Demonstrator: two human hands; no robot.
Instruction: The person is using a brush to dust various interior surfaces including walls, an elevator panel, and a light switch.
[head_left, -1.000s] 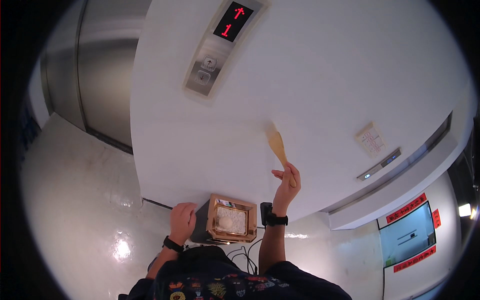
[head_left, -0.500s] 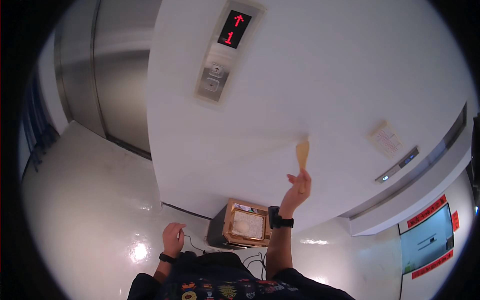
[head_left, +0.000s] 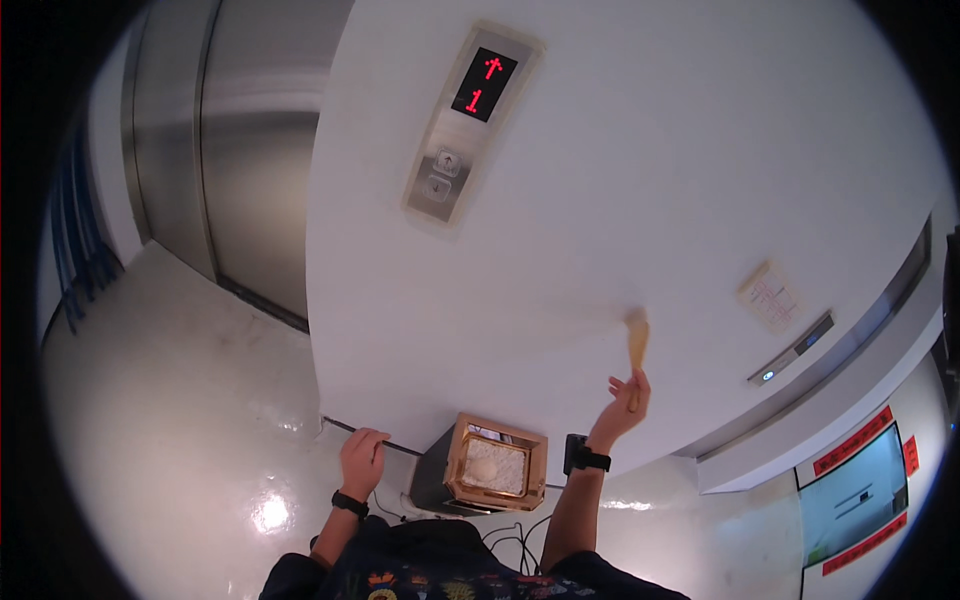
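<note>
My right hand (head_left: 627,402) is closed around the handle of a flat yellow paintbrush (head_left: 637,345), held upright with its pale tip at the white wall (head_left: 520,260). Whether the tip touches the wall is hard to tell, as it is slightly blurred. Lower and to the left, my left hand (head_left: 364,458) is raised with fingers stretched out and nothing in it. Between my arms, against the foot of the wall, stands a dark-sided box (head_left: 455,422) with a brown rim. A tray of whitish material (head_left: 493,468) shows in its top.
Steel elevator doors (head_left: 262,170) are on the left, and a call panel (head_left: 474,122) with a red display is on the wall. A paper notice (head_left: 770,296) hangs at right near a second panel (head_left: 792,348). Black cables (head_left: 515,538) lie by the box on the shiny floor (head_left: 180,430).
My right hand and the brush have shifted right and lower in view. My left hand has moved slightly right and up. The whole scene has shifted a little as my head turned.
</note>
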